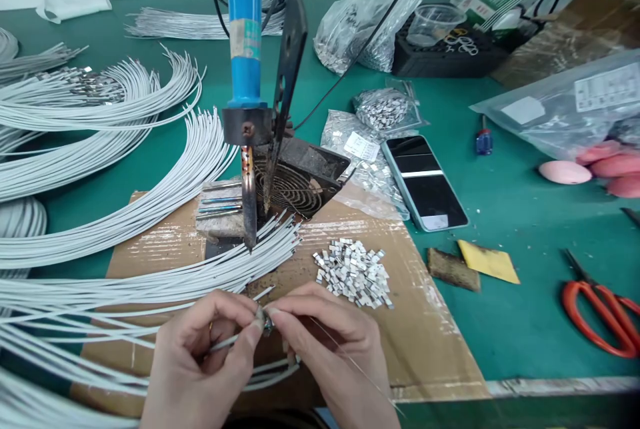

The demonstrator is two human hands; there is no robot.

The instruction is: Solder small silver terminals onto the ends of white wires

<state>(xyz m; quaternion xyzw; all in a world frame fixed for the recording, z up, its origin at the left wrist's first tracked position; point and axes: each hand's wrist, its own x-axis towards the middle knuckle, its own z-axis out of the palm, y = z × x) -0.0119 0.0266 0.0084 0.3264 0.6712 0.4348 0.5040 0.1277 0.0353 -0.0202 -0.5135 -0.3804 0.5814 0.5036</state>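
Observation:
My left hand is closed in a pinch on a white cable near its end. Its thumb and forefinger meet the fingertips of my right hand, also pinched. Between the fingertips shows a small metal connector, mostly covered by the fingers. A thin silvery wire runs from my right hand down to the right. Just beyond the hands, the dark tip of a blue-handled soldering iron points down over a bundle of white cables. A pile of small metal connectors lies to the right.
Cardboard covers the green table's front. More white cable bundles fill the left. Behind the iron tip sits a black fan. A phone, bagged parts, sponge pieces and red-handled scissors lie right.

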